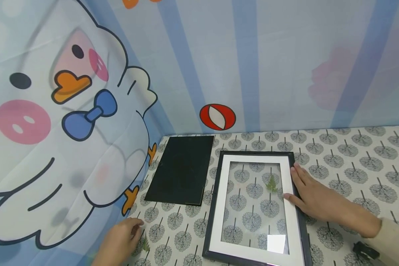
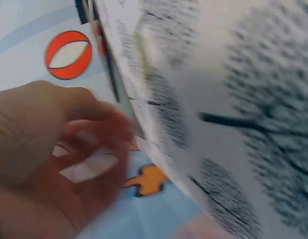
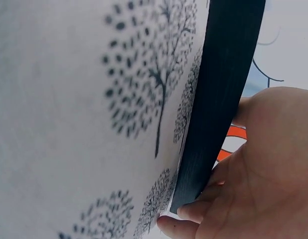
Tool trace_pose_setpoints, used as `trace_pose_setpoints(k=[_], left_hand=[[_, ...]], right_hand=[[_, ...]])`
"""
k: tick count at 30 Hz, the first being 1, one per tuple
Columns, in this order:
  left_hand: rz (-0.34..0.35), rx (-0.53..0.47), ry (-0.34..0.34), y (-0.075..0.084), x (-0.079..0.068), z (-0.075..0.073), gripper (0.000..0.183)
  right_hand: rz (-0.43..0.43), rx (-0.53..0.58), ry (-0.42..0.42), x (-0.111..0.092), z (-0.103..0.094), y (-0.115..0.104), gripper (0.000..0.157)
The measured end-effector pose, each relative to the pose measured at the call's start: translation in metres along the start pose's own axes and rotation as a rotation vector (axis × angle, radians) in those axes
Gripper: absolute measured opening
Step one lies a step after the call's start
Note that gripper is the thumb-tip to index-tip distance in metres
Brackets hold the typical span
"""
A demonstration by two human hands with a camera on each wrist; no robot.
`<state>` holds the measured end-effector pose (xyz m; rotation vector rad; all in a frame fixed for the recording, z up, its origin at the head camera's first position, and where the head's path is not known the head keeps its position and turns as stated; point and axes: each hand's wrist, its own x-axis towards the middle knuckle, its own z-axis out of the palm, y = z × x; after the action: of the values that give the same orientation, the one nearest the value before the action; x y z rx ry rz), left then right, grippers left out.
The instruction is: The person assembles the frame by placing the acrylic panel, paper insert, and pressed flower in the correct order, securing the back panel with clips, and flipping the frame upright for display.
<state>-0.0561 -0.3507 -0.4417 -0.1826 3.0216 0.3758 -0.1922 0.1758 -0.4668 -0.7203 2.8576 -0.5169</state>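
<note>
A picture frame with a dark border, white mat and clear pane lies on the patterned cloth. A green fern-like leaf shows at the upper right of its pane. My right hand rests on the frame's right side, thumb over the mat and fingers along the dark edge. At the lower left, my left hand is over the cloth with loosely bent fingers and nothing visible in them. Another small green leaf lies just beside it; in the left wrist view a blurred green leaf appears beyond the fingers.
A flat black panel lies left of the frame. Behind the table hangs a blue striped backdrop, with a cartoon bird on the left side. A small black device sits by the right sleeve.
</note>
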Motion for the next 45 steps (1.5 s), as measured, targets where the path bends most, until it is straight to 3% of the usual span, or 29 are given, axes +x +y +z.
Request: trace_pose_setpoints(k=[1,4,6,10,18,25,29,36,45], left_hand=[[-0.049,-0.026,-0.048,-0.001,-0.001,-0.001,0.005],[-0.211,-0.125,-0.173,-0.004,-0.003,-0.001,0.023],[-0.29,-0.191,-0.219,-0.005,-0.004,0.001,0.029],[-0.341,-0.247,-0.217,-0.003,-0.004,0.005,0.03],[-0.354,-0.277,-0.256,-0.004,-0.001,0.007,0.026],[-0.233,-0.445,-0.285,-0.008,0.001,0.005,0.027],[-0.154,-0.556,-0.318,-0.002,0.008,0.0,0.026],[-0.076,-0.651,-0.297,0.036,0.029,-0.01,0.026],[0.112,-0.764,-0.287,0.08,0.055,-0.011,0.022]], right_hand=[[-0.003,0.002,0.002,0.0,0.0,0.0,0.096],[-0.005,0.003,0.004,0.001,0.0,0.0,0.096],[-0.009,0.001,0.007,0.0,0.0,0.001,0.096],[-0.006,-0.003,0.005,0.0,0.001,0.001,0.096],[-0.007,-0.002,0.008,0.0,0.001,0.001,0.096],[-0.002,-0.008,0.011,0.0,0.001,0.0,0.095],[-0.001,0.0,0.006,0.0,0.0,0.0,0.096],[-0.005,0.01,0.01,-0.001,0.0,0.001,0.095],[-0.004,0.006,0.003,0.001,0.0,0.0,0.096]])
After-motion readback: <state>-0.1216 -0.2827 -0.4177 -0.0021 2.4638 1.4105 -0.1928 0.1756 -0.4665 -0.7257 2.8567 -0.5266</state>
